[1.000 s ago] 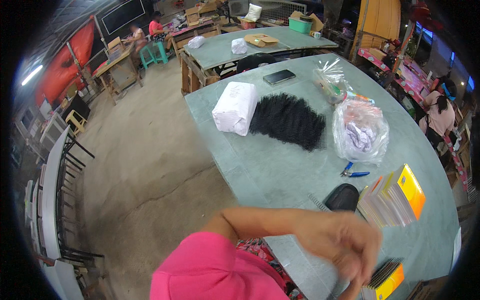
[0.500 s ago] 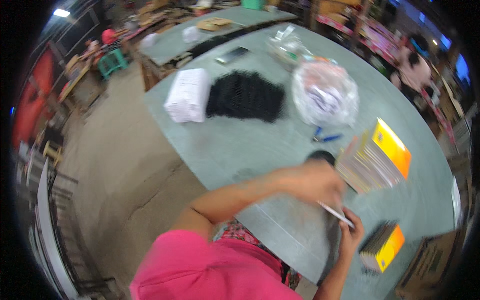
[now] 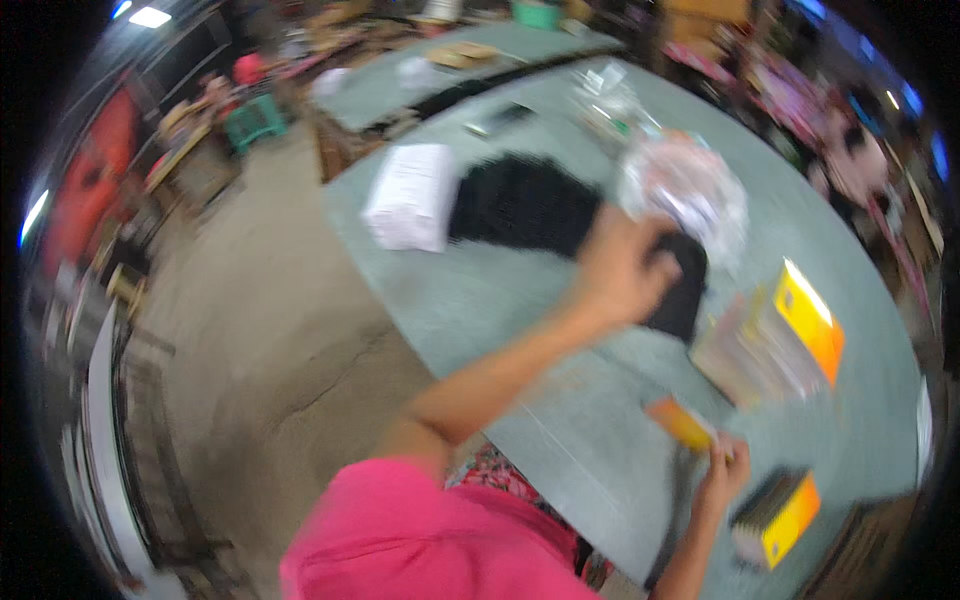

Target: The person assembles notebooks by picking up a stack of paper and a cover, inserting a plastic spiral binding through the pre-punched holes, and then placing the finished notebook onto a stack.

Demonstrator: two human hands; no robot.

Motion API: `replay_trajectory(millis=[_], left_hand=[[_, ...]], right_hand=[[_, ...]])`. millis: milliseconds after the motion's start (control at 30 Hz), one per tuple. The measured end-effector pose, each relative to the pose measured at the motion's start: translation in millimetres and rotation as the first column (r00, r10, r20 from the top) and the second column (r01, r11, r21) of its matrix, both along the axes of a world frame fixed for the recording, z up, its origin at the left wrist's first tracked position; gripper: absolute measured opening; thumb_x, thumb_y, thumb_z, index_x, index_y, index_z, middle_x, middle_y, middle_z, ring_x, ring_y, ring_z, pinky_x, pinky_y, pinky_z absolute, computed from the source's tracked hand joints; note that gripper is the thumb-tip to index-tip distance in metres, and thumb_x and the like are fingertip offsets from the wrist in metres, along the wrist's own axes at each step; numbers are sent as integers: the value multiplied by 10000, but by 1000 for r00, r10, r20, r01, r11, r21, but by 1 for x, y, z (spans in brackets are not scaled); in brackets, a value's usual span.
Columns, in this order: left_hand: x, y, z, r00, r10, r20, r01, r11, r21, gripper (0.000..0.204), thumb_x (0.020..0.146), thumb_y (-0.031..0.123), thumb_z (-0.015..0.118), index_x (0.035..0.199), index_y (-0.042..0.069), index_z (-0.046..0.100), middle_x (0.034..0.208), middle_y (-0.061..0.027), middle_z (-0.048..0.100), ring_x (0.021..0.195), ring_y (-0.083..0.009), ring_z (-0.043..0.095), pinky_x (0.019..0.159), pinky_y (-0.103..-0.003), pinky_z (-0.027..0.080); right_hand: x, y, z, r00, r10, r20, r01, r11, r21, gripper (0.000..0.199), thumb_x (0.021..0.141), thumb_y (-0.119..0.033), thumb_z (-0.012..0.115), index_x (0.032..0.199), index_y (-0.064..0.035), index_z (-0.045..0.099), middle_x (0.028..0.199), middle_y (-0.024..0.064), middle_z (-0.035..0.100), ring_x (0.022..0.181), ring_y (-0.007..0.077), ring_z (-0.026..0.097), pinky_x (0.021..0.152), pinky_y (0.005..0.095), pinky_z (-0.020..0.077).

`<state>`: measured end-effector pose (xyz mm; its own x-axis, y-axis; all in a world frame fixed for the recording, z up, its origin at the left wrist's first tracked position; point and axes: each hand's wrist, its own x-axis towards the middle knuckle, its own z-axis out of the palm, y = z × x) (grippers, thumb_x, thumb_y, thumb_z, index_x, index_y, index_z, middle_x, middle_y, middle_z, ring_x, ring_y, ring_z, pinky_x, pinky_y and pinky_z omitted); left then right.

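Observation:
My left hand (image 3: 625,268), blurred by motion, reaches over the table with thumb and fingers apart. Close beside its fingers is a black bunch (image 3: 682,290) whose details are smeared. Behind the hand spreads a larger black pile (image 3: 520,203) of what look like thin binding coils. A small yellow-and-orange notebook (image 3: 685,425) is pinched by one end in my right hand (image 3: 727,470), just above the table. To the right of that hand lies a small stack of yellow-orange notebooks (image 3: 780,525) with black coils along one side.
A taller stack of yellow-orange booklets (image 3: 770,345) stands on the grey-green table (image 3: 480,330). Farther back are a white paper block (image 3: 410,197), a phone (image 3: 500,120) and plastic bags (image 3: 685,190). A cardboard box (image 3: 870,550) sits at lower right. People work in the background.
My left hand has left the notebook and moved away toward the black bunch. My right hand keeps the notebook, its yellow-orange cover now facing up. The whole view has shifted slightly.

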<state>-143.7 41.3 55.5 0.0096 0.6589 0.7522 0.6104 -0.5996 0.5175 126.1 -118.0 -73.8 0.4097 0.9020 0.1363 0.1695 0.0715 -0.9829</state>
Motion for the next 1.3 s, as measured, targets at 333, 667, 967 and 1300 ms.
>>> replay_trajectory(millis=[333,667,967,1300], left_hand=[[-11,-72,-28,900,-372,-228,320,918,-234,363,739,100,637,1093,178,627,827,-78,517,749,-259,563,611,-368,488],[-1,-58,-43,944,-325,-53,302,920,-249,296,770,190,646,1065,161,625,832,-80,520,800,-264,563,650,-376,480],[7,-57,-31,958,-257,125,278,939,-201,293,779,181,636,1072,184,621,891,-82,504,828,-260,569,616,-374,488],[33,-69,-65,793,-576,-197,475,788,-392,325,762,163,639,1086,159,622,960,-109,545,824,-293,578,690,-398,487]], right_hand=[[-42,45,4,984,37,174,-54,994,93,130,817,-100,647,900,-2,624,846,82,627,741,138,573,694,249,462],[-40,42,0,993,93,-75,-79,982,172,194,834,-163,678,885,3,593,861,68,608,776,137,569,725,271,481],[-38,41,-1,992,118,-52,-110,985,133,218,829,-164,684,914,16,596,896,94,627,793,161,603,731,291,516],[-44,24,11,987,158,29,-158,987,-10,195,810,-70,626,985,1,575,994,97,597,954,191,574,822,311,467]])
